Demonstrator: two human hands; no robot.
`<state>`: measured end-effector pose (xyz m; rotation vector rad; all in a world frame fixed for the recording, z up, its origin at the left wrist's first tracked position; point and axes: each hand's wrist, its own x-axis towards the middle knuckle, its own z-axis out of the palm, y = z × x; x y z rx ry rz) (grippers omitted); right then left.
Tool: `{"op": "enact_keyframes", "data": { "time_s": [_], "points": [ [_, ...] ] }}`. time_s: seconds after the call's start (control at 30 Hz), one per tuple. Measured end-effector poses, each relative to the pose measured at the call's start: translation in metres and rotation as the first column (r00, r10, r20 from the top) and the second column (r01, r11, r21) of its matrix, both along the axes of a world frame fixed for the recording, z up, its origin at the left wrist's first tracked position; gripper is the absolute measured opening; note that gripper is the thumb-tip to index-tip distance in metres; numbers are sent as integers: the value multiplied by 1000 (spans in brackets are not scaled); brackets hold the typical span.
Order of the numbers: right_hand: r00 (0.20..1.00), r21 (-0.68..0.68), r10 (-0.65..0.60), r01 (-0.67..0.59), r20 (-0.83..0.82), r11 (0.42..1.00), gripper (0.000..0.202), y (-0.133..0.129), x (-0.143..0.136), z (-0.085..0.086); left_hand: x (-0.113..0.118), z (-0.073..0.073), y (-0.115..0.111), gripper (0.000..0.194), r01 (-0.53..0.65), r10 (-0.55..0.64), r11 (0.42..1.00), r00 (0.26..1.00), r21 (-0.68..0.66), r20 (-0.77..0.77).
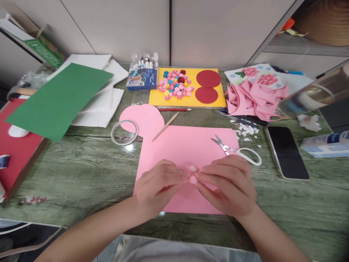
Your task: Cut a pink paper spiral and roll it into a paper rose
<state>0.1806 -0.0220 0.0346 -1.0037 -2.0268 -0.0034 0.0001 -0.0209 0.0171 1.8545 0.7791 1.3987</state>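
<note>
My left hand (158, 185) and my right hand (231, 185) meet over a pink paper sheet (188, 145). Between their fingertips they pinch a small curled piece of pink paper (193, 179) with a white square bit on it, perhaps tape. Fingers cover part of the piece. Just beyond my right hand lie white-handled scissors (230, 148), blades parted, partly on the sheet. A pointed wooden stick (165, 126) crosses the sheet's far left corner, touching pink paper circles (148, 118). A roll of tape (113, 133) rests on the circles' left edge.
Farther back, a yellow pack (188, 103) carries small paper pieces (177, 85) and two dark red circles (208, 78). Pink scraps (253, 98), white bits (247, 130) and a phone (287, 152) lie right. Green paper (62, 98) and a marker box (143, 76) lie left.
</note>
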Motion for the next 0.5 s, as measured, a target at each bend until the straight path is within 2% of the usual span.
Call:
{"op": "enact_keyframes", "data": {
  "time_s": [0.2, 0.4, 0.5],
  "points": [
    [998, 80, -39, 43, -56, 996, 12, -2, -3, -4, 1, -2, 0, 34, -23, 21, 997, 999, 72, 35],
    [996, 85, -48, 54, -69, 995, 14, -3, -2, -6, 3, -2, -4, 27, -89, 88, 996, 995, 23, 43],
    [996, 87, -52, 58, -68, 994, 12, -2, -3, -6, 3, -2, -4, 28, -109, 107, 992, 994, 64, 32]
  ]
}}
